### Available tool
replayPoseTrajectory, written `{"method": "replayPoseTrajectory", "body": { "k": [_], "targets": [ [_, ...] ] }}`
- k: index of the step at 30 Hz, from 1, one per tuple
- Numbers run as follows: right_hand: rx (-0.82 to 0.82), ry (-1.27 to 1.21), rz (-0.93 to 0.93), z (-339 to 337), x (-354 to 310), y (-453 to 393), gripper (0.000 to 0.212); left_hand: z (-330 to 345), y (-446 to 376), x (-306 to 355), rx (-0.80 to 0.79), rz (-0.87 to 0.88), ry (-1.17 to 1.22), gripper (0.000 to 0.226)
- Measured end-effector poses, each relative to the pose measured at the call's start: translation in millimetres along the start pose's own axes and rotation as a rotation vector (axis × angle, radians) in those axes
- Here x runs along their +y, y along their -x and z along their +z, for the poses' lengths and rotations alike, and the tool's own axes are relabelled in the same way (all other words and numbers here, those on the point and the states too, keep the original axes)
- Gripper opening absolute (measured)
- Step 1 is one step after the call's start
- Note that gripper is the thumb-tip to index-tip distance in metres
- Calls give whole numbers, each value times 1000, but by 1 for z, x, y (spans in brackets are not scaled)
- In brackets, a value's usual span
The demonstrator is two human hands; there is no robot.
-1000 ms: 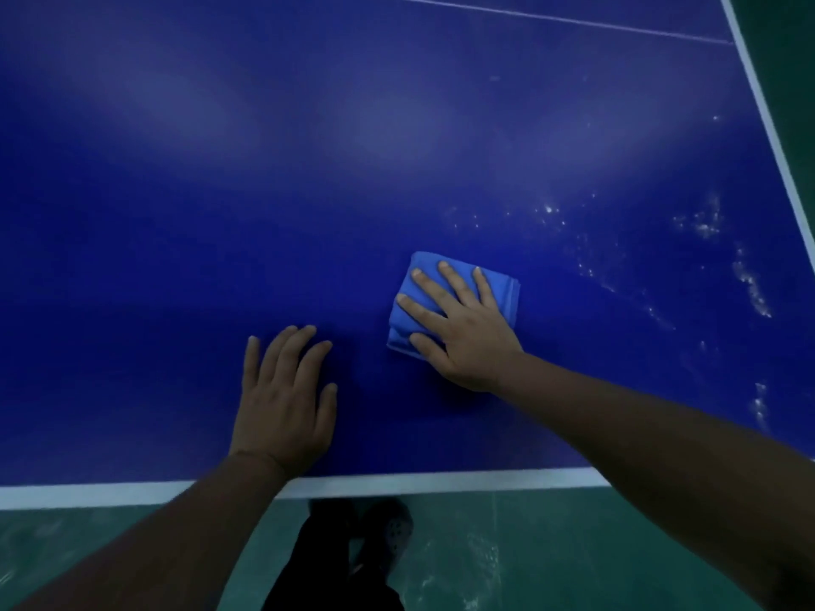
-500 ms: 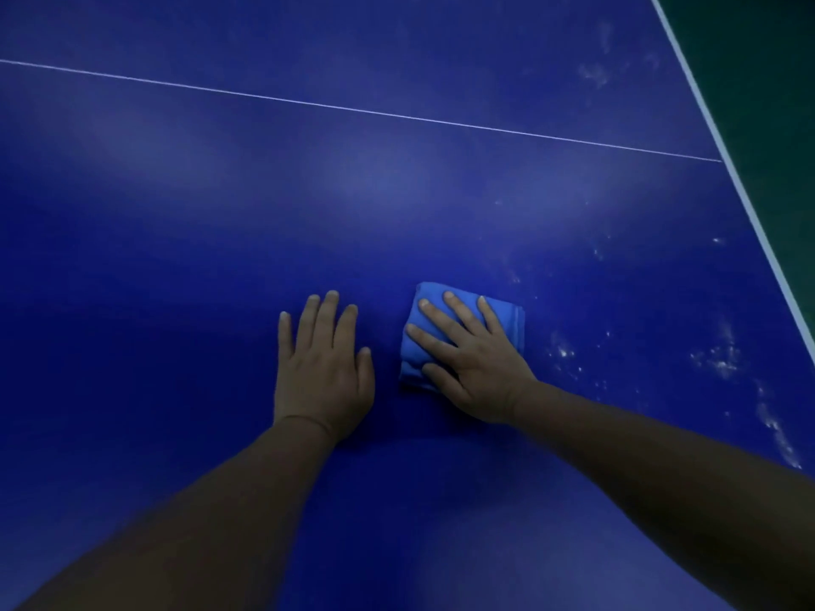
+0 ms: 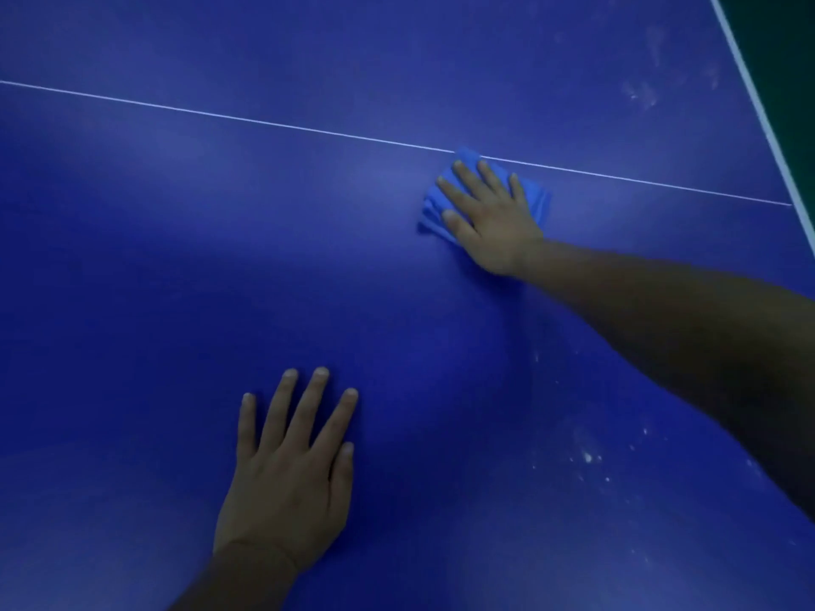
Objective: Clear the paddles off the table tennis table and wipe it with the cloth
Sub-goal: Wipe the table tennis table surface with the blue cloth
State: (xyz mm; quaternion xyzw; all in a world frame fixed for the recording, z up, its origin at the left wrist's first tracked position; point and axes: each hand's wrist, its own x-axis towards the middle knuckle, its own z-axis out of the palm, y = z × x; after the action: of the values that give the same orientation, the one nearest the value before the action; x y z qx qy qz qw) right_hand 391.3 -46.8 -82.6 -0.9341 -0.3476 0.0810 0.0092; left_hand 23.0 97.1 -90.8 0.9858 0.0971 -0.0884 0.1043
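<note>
A folded blue cloth [image 3: 536, 200] lies flat on the dark blue table tennis table [image 3: 176, 258], its far corner touching the thin white centre line [image 3: 264, 122]. My right hand [image 3: 489, 218] presses on the cloth with straight, spread fingers and covers most of it. Flat on the bare table surface near me, well to the left of the cloth, rests my left hand [image 3: 291, 474], fingers spread. No paddles show in this view.
White dusty smudges [image 3: 586, 456] mark the table at the lower right, and fainter ones [image 3: 644, 92] lie at the far right. The table's white side edge [image 3: 758, 108] runs along the upper right, with dark green floor [image 3: 785, 37] beyond.
My right hand has pushed the cloth away from me, up to the centre line. The left hand has stayed flat on the table nearer to me. The view has shifted forward over the table.
</note>
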Motion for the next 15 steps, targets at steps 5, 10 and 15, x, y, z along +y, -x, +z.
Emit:
{"method": "replayPoseTrajectory", "body": {
  "k": [5,10,15],
  "targets": [
    [46,-7,231,4,-33,-25,57,-3,-1,-1,-7,4,-2,59],
    [11,-73,-18,16,-73,-2,58,-4,-2,1,-4,-9,-1,59],
    [80,-20,521,4,62,-16,57,0,-1,-2,9,-5,-26,59]
  ]
}}
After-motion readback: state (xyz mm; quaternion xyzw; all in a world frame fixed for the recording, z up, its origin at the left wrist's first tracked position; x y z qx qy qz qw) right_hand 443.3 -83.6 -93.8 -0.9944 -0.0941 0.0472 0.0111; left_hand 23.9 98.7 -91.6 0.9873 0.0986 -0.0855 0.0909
